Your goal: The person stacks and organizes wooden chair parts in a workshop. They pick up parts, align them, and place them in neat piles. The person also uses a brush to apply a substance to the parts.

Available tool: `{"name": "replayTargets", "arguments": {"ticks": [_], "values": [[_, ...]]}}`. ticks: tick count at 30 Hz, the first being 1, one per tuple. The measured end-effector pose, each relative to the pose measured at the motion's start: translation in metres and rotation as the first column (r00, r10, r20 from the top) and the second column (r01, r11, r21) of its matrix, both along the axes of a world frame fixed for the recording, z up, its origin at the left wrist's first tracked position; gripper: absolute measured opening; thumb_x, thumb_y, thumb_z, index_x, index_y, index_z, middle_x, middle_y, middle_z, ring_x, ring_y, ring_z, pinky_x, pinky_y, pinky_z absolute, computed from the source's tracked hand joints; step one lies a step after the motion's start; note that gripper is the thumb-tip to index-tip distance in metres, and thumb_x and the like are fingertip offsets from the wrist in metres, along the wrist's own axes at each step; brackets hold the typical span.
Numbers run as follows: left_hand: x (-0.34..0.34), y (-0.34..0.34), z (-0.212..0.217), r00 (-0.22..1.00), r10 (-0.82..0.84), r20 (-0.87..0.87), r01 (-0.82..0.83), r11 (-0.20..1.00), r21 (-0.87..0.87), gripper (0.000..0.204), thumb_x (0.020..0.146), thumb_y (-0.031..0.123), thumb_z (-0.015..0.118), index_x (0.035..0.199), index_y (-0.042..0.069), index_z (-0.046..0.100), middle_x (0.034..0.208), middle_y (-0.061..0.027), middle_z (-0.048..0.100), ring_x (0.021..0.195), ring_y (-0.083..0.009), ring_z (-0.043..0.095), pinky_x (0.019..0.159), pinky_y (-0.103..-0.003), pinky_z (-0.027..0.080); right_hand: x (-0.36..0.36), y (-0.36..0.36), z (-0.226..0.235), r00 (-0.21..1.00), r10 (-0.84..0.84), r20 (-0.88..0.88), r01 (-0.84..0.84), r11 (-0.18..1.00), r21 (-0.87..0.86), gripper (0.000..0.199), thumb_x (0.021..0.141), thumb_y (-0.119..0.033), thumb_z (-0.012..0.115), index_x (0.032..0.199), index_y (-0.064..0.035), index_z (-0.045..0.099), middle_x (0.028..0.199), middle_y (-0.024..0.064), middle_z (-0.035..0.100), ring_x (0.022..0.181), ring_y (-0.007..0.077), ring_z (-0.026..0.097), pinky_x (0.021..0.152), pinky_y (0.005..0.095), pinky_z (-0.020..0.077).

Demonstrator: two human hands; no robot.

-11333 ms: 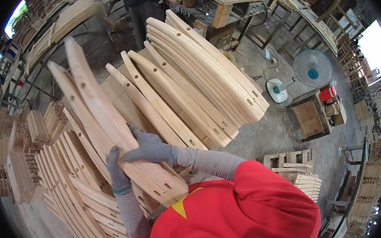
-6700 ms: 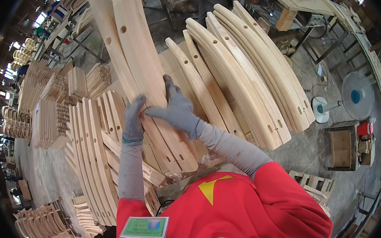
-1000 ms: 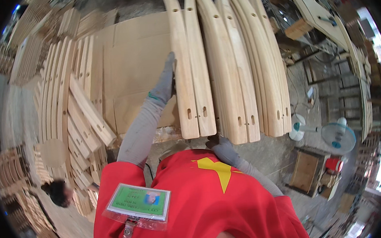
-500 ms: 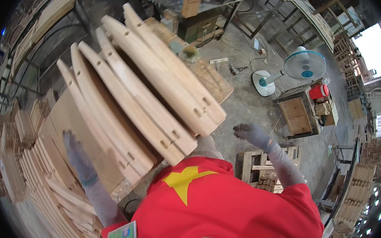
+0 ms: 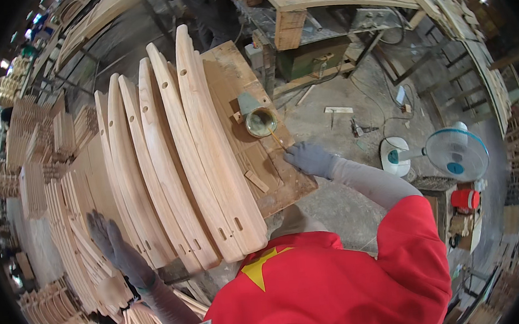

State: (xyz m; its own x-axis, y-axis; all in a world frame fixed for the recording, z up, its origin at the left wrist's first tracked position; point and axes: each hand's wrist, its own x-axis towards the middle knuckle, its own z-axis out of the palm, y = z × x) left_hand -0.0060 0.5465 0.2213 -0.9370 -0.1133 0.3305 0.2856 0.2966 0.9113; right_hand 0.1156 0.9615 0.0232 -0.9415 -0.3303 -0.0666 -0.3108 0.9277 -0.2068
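Several pale curved wooden pieces [image 5: 200, 148] with slots and round holes lie side by side on a cardboard-covered bench, their lower ends toward me. My left hand [image 5: 119, 249], in a grey glove, is beside the leftmost piece with its fingers apart and nothing in it. At the bench's right edge my gloved right hand [image 5: 311, 159] is closed on the end of a thin stick [image 5: 277, 138]. The stick's other end reaches into a round glass jar [image 5: 261, 123] with murky contents. What the fingers hide of the stick cannot be seen.
A small wood offcut [image 5: 257, 181] lies on the bench near the jar. To the right stand a floor fan [image 5: 454, 154] and a red jug [image 5: 465, 199]. Stacked curved slats [image 5: 64, 232] are on the left. Another person's dark-clothed legs [image 5: 208, 17] show beyond the bench.
My right hand has gone forward to the bench edge and closed on the stick at the jar. My left hand stays open beside the wooden pieces. The whole view has shifted.
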Motion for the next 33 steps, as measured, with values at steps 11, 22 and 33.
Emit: {"name": "replayTargets", "arguments": {"ticks": [11,22,33], "values": [[0.085,0.046,0.019,0.986,0.166,0.004,-0.163,0.962,0.221,0.045,0.095,0.004,0.038,0.138,-0.007,0.033,0.137,-0.0186,0.043,0.125,-0.0278,0.044,0.108,-0.039,0.033,-0.195,0.042,0.021,0.954,-0.301,-0.014,0.273,0.884,-0.379,0.04,0.084,-0.029,0.062,0.115,-0.005,0.054,0.094,0.0205,0.066,0.085,0.0392,0.062,0.071,0.0427,0.0494],[0.107,0.101,0.01,0.836,-0.5,0.228,0.232,0.697,0.678,0.049,0.096,0.026,0.043,0.134,-0.005,0.038,0.136,-0.0195,0.042,0.118,-0.0313,0.051,0.099,-0.044,0.043,-0.196,0.043,0.102,0.935,0.114,0.335,0.274,0.363,-0.89,0.035,0.075,-0.014,0.074,0.105,-0.0002,0.064,0.094,0.0071,0.067,0.084,0.0149,0.063,0.078,0.0289,0.049],[0.102,0.161,-0.01,0.486,-0.872,0.065,0.187,0.176,0.966,0.052,0.093,0.034,0.054,0.134,0.005,0.039,0.127,-0.0113,0.05,0.114,-0.0234,0.053,0.096,-0.035,0.048,-0.081,-0.043,0.257,0.995,0.071,-0.066,-0.082,0.247,-0.966,0.034,0.096,-0.025,0.05,0.114,0.0032,0.06,0.097,0.0064,0.061,0.087,0.011,0.057,0.077,0.0253,0.0479]]}}
